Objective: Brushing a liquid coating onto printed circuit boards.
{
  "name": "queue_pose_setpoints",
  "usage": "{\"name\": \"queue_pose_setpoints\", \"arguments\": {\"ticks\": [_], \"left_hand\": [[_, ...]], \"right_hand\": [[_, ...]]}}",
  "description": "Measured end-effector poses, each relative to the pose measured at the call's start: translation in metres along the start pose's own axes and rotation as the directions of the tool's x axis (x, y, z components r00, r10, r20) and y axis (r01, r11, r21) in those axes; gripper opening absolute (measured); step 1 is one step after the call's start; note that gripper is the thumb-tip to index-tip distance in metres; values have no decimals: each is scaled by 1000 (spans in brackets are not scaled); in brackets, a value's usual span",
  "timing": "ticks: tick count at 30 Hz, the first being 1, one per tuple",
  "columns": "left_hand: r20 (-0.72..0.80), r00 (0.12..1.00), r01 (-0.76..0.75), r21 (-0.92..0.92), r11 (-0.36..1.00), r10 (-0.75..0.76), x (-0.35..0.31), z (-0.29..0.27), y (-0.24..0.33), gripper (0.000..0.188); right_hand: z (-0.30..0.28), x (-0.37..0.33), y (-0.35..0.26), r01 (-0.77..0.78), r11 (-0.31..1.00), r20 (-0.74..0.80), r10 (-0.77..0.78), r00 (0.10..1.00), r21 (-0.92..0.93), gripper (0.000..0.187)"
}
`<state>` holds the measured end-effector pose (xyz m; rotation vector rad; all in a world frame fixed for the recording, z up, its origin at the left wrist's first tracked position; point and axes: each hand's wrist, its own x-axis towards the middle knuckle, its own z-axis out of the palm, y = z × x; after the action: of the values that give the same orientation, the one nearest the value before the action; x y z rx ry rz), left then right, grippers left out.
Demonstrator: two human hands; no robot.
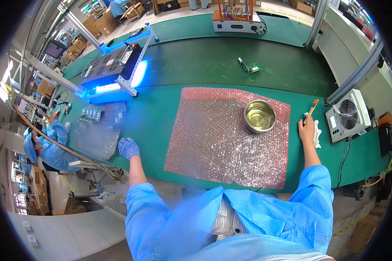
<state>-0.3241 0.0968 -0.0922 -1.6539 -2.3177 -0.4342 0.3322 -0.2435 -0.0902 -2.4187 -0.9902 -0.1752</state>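
In my bare right hand [307, 129] is a brush [313, 107] with a wooden-coloured handle and orange bristles pointing away from me. A crumpled white cloth [317, 135] lies just right of that hand. My left hand [129, 148], in a blue glove, rests on the green table with its fingers loosely extended, beside the edge of a clear bubble-wrap sheet [91, 139]. Green circuit boards [91, 114] lie on the far part of that sheet. Between my hands is a pink bubble-wrap sheet [217, 139], bearing a round metal bowl [260, 116] with pale yellowish liquid.
A fan unit [347, 114] stands at the right. A frame with black fans and blue light [113, 65] stands far left. Farther back lie a small circuit board [250, 66] and an orange-white machine [235, 26]. At the left edge sits a person in blue [54, 145].
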Motion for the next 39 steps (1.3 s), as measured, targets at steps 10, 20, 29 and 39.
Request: {"name": "queue_pose_setpoints", "arguments": {"ticks": [10, 20, 29, 39], "left_hand": [[42, 999, 33, -2, 999, -33, 0, -2, 2, 35], [34, 999, 31, -10, 999, -30, 0, 0, 0, 37], [27, 999, 28, -2, 1000, -28, 0, -1, 1, 38], [2, 1000, 10, 0, 1000, -10, -1, -1, 0, 37]], "right_hand": [[11, 0, 13, 65, 998, -91, -66, 994, -19, 40], [5, 0, 6, 46, 999, -98, -46, 994, -8, 43], [1, -2, 0, 10, 1000, -49, -11, 999, -30, 51], [7, 1, 8, 106, 990, -101, -115, 988, -88, 40]]}}
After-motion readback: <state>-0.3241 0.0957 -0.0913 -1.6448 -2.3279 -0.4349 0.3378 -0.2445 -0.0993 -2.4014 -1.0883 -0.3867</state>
